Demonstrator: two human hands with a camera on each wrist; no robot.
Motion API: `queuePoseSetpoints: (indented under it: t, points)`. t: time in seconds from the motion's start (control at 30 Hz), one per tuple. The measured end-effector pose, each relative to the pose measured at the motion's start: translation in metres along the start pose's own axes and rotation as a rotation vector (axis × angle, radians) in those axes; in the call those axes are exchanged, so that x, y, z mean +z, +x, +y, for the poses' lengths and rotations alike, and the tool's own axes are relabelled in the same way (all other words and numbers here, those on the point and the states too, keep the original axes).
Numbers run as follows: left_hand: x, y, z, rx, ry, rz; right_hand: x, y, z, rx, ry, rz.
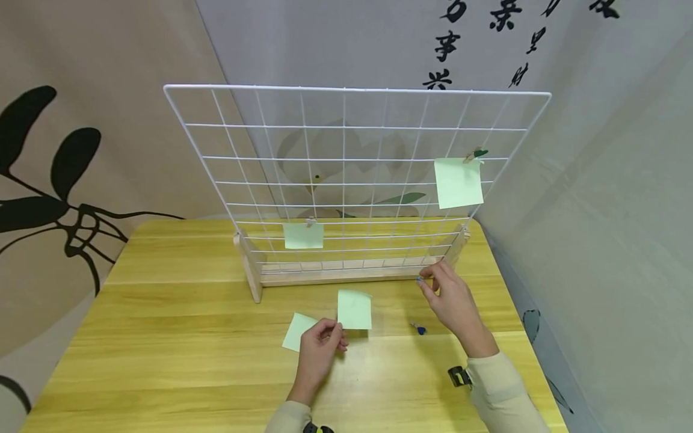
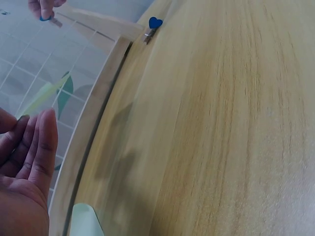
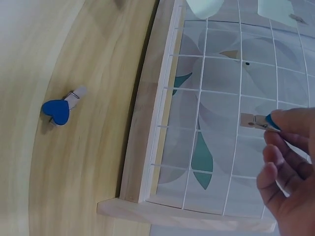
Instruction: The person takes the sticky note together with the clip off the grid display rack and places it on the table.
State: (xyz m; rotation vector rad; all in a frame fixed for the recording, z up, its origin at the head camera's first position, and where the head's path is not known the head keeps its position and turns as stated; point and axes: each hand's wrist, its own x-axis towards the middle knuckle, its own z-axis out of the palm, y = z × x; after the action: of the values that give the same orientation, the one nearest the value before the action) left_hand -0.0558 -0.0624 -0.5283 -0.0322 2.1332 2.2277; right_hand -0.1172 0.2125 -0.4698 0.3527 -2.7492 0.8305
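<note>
Seemingly readying to clip, the left hand (image 1: 318, 356) pinches a pale-green paper square (image 1: 354, 309), the right hand (image 1: 453, 302) a blue-tipped wooden clothespin (image 3: 249, 120); both should next meet.

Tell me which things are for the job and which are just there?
Seem part of the job:
green paper in the left hand
wooden clip in the right hand
wire rack with two clipped papers
loose paper and blue heart clip, probably

Probably just there:
backdrop with black writing
painted black leaves
</note>
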Motion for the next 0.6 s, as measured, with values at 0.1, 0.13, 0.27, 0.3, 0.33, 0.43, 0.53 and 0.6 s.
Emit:
queuePoseSetpoints:
  t: [0.1,0.13,0.27,0.3,0.33,0.43,0.53,0.6]
  points:
    - [0.001,0.001,-0.001,-0.009,-0.007,-0.007,0.0,-0.001,0.001,0.001,-0.001,0.001]
    - [0.001,0.001,-0.002,-0.013,-0.011,-0.009,0.0,-0.001,0.001,0.002,0.0,0.001]
    - [0.001,0.001,-0.003,-0.021,-0.012,-0.01,0.002,-0.002,0.003,0.013,-0.003,-0.001]
    - [0.001,0.001,-0.003,-0.022,-0.012,-0.011,0.002,-0.003,0.004,0.017,-0.005,-0.001]
    - [0.001,0.0,-0.003,-0.02,-0.011,-0.011,0.002,-0.003,0.004,0.018,-0.007,-0.002]
    - [0.001,0.0,-0.003,-0.029,-0.008,-0.013,0.003,-0.004,0.004,0.015,-0.015,-0.006]
    - [0.0,0.0,-0.008,-0.038,-0.006,-0.01,0.003,-0.005,0.004,0.014,-0.015,-0.015]
    - [-0.001,0.002,-0.015,-0.043,-0.014,-0.008,0.003,-0.005,0.004,0.019,-0.016,-0.021]
